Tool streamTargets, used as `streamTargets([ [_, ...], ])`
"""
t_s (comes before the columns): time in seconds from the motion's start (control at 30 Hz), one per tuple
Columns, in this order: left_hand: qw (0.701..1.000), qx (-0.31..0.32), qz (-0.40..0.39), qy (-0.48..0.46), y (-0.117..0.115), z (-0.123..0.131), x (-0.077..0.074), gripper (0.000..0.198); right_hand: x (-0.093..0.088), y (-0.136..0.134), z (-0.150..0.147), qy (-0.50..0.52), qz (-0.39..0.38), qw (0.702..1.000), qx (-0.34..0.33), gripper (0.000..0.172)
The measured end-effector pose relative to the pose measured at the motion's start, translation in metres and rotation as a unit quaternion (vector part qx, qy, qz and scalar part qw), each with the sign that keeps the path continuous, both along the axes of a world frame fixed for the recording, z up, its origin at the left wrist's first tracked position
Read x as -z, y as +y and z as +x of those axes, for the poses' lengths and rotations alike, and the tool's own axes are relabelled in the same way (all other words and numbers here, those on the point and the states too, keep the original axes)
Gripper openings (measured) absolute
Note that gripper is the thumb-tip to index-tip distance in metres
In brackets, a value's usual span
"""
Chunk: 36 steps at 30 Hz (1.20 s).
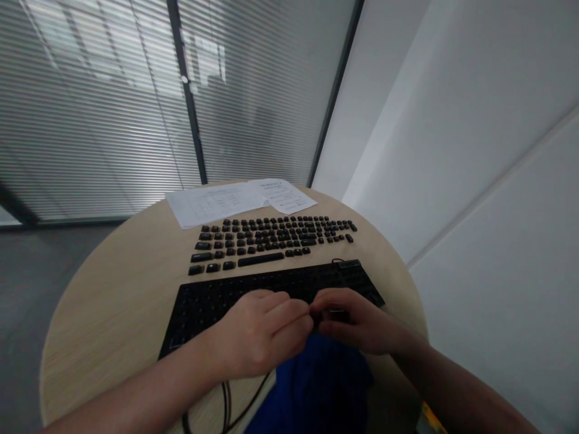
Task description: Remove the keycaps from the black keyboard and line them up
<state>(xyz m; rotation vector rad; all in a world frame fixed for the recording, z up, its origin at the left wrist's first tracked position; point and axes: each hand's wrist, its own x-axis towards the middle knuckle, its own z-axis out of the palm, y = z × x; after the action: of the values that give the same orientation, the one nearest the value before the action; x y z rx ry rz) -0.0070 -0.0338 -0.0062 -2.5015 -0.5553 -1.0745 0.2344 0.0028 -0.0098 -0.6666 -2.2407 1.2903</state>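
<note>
My left hand (266, 328) is closed, its fingertips pressed together near the front edge of a black keyboard base (199, 307). Facing it, my right hand (353, 316) curls thumb and fingers in a pinch, and the fingertips of both hands nearly meet. Something small and dark shows between them, too hidden to name. The base lies at a slant on the table, and both hands cover part of its front. Behind it, many loose black keycaps are laid out in rows, with the long space bar (261, 259) in the nearest row.
Printed paper sheets (217, 202) lie at the back of the round wooden table (108, 289). A dark cable (226, 404) hangs by the front edge under my left forearm. Blue fabric (316, 380) is below my hands. A white wall (488, 169) rises close on the right.
</note>
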Motion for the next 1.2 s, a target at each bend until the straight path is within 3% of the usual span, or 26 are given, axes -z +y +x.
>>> streamTargets([
  [0.1,1.0,-0.008,-0.001,0.001,0.001,-0.001,0.0,0.013,0.001,0.004,-0.006,-0.021,-0.03,0.999,0.008,0.028],
  [0.2,1.0,-0.021,-0.01,-0.006,0.003,-0.002,0.0,0.016,-0.001,0.024,0.0,-0.085,-0.028,0.994,0.066,0.033],
  [0.27,0.999,-0.031,-0.023,-0.008,0.005,-0.003,0.001,0.017,-0.002,0.05,0.009,-0.133,0.031,0.982,0.13,0.033],
  [0.37,0.998,-0.039,-0.053,0.004,0.007,-0.004,0.003,0.019,0.0,0.099,0.021,-0.203,0.171,0.937,0.225,0.025],
  [0.47,0.995,-0.043,-0.082,0.029,0.01,-0.005,0.006,0.019,0.01,0.141,0.024,-0.296,0.209,0.902,0.235,0.026],
  [0.6,0.992,-0.052,-0.098,0.058,0.014,-0.009,0.01,0.021,0.025,0.165,0.015,-0.333,0.195,0.896,0.22,0.028],
  [0.87,0.988,-0.059,-0.114,0.081,0.019,-0.013,0.012,0.022,0.03,0.173,-0.001,-0.352,0.212,0.889,0.2,0.026],
  [1.03,0.987,-0.056,-0.124,0.079,0.02,-0.014,0.01,0.022,0.017,0.156,0.018,-0.322,0.223,0.892,0.226,0.034],
  [1.07,0.987,-0.055,-0.127,0.08,0.02,-0.015,0.01,0.022,0.012,0.147,0.027,-0.301,0.23,0.893,0.243,0.034],
  [1.13,0.987,-0.052,-0.132,0.08,0.022,-0.016,0.01,0.023,0.002,0.127,0.049,-0.162,0.233,0.912,0.295,0.034],
  [1.2,0.985,-0.047,-0.14,0.087,0.024,-0.016,0.01,0.024,-0.006,0.104,0.069,-0.013,0.143,0.931,0.337,0.047],
])
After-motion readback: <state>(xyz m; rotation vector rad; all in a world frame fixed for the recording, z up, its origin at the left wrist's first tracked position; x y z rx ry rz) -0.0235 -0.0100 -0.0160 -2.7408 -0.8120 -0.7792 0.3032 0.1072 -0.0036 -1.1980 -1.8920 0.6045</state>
